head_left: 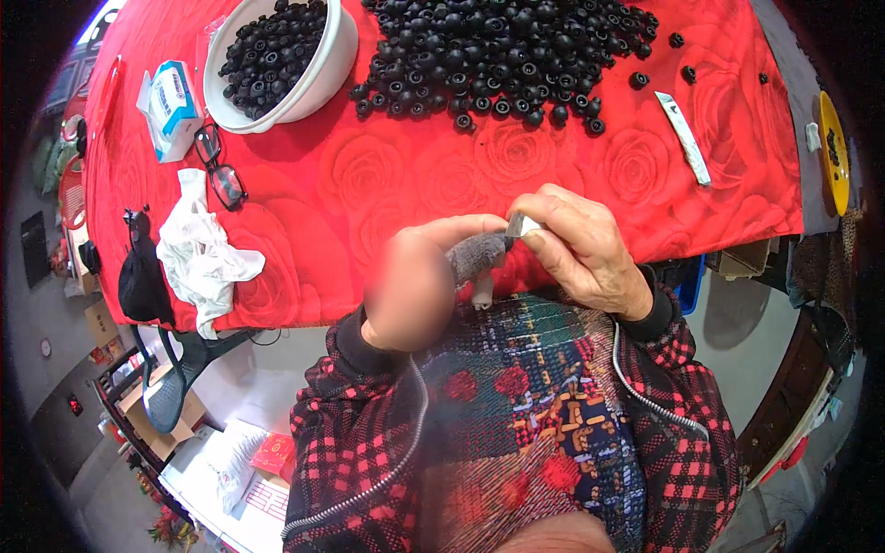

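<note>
In the head view, the right hand (590, 244) is pinching a small metal blade (515, 224) by its white grip (530, 227), thumb and forefinger together on it. The blade is sitting at that hand's fingertips, on the side facing the left hand (410, 286), with its bare metal pointing leftward. The right hand is clearly the nearer one to the blade, yet the left forefinger is reaching across almost to it. The left hand is blurring heavily, so its full grip cannot be told; its fingers are curling by a grey knitted covering (475, 258), whose long axis is slanting up and rightward from that hand toward the blade. Whether the fingers are wearing or gripping it is unclear. A tiny dark bit (508, 242) is showing just below the blade.

Both hands are hovering over the near edge of a red rose-printed tablecloth (636, 166). Beyond them, a heap of round black caps (498, 55) is spreading out, and a white bowl (343, 60) of similar caps is standing beyond the left hand, to its left. Leftward of that hand, black-framed spectacles (211, 164) and a crumpled white cloth (207, 244) are lying. Rightward beyond the right hand, a narrow white packet (683, 138) is resting; farther right, a yellow plate (841, 189) is sitting on a grey surface (811, 198). Below the left hand's side, a red box (275, 454) is lying in the room.
</note>
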A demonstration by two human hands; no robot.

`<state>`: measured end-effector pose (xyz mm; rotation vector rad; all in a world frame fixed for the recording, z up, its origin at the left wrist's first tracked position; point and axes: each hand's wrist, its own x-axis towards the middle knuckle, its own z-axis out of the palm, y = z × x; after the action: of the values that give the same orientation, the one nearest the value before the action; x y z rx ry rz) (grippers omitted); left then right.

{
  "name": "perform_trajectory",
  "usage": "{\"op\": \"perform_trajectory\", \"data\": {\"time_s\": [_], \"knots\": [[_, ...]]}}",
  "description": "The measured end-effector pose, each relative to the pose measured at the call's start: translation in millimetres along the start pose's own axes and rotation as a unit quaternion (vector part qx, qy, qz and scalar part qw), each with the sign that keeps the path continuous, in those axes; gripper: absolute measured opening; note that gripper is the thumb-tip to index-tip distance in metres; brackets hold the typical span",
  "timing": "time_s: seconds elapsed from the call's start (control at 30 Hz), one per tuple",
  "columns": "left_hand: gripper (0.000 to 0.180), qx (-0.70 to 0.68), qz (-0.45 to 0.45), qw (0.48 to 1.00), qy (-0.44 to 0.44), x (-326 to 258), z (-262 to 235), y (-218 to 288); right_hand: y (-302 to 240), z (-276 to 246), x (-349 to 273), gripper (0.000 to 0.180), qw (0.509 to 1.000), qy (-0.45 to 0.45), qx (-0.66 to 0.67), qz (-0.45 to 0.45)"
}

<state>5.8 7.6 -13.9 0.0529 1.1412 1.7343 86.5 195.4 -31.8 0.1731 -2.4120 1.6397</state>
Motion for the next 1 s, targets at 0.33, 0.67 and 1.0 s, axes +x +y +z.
{"op": "perform_trajectory", "data": {"time_s": [0.33,0.67,1.0], "knots": [[0.021,0.019,-0.003,0.999,0.049,6.1,-3.5,0.5,-3.3,-5.8,2.9,0.017,0.994,-0.091,0.045,-0.032],[0.021,0.11,0.12,0.984,0.072,5.2,-2.0,0.1,-12.0,-5.0,6.0,0.025,0.992,0.025,0.1,0.075],[0.019,0.015,0.159,0.987,0.002,4.4,-3.9,-4.0,-18.0,8.0,12.8,0.021,0.991,0.047,0.1,0.077]]}}
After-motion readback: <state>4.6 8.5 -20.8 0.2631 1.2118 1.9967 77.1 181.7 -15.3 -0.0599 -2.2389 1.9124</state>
